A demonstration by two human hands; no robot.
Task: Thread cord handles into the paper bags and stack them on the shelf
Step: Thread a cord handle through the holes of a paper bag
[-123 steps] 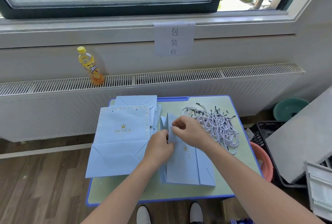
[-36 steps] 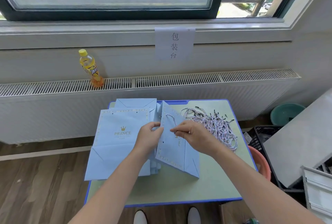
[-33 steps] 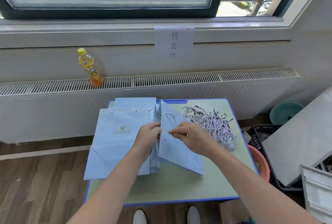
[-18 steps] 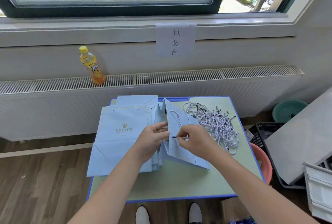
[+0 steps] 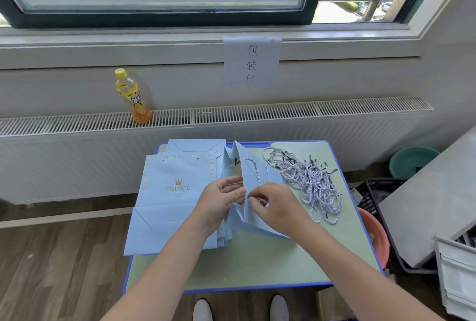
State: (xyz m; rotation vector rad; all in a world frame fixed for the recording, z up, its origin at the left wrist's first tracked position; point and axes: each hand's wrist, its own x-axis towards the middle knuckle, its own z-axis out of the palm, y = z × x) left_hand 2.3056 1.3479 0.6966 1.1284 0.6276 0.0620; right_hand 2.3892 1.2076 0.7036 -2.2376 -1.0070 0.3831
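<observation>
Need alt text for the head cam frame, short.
Over a small green table, a person's left hand steadies a part-opened light blue paper bag while the right hand pinches a twisted cord at its panel. Flat bags lie left, loose cords right.

**Cord end brought to the bag's edge**

3.4 seconds ago the bag (image 5: 253,192) lay nearly flat on the table under both hands, with no cord showing on it. Now it stands partly opened on its side, one panel raised, and a cord (image 5: 253,170) loops across that panel. Half a second ago the right hand (image 5: 277,206) held the cord's dark tip out clear of the paper; now its fingertips pinch right at the panel's edge, and the tip can no longer be seen. The left hand (image 5: 221,198) has shifted to hold the bag's fold beside it.
</observation>
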